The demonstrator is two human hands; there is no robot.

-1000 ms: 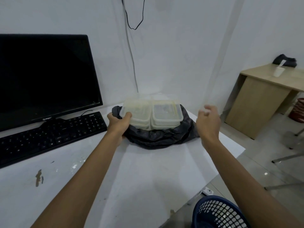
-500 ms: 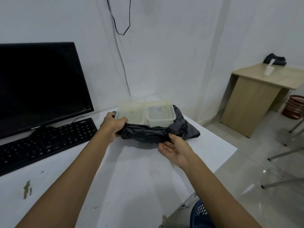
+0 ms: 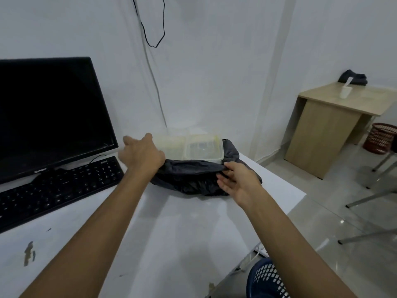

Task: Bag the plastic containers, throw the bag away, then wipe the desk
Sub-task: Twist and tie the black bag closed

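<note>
Two clear plastic containers [image 3: 204, 148] sit side by side inside the turned-down mouth of a black garbage bag [image 3: 187, 177] at the far end of the white desk [image 3: 171, 237]. My left hand [image 3: 141, 154] is blurred. It hovers at the left container's near left corner with fingers spread, holding nothing that I can see. At the bag's right front, my right hand [image 3: 235, 181] pinches the rim just below the right container, thumb on top and fingers underneath. The lower parts of the containers are hidden by the bag.
A black monitor [image 3: 47, 117] and keyboard [image 3: 55, 188] fill the desk's left side. Below the desk's right edge stands a blue mesh basket [image 3: 266, 280]. Farther right are a wooden desk [image 3: 335, 125], a red basket [image 3: 381, 138] and metal chair legs.
My left hand has let go of the bag's left edge and lifted beside the left container. My right hand came down from mid-air, slid right along the rim and took hold of it.
</note>
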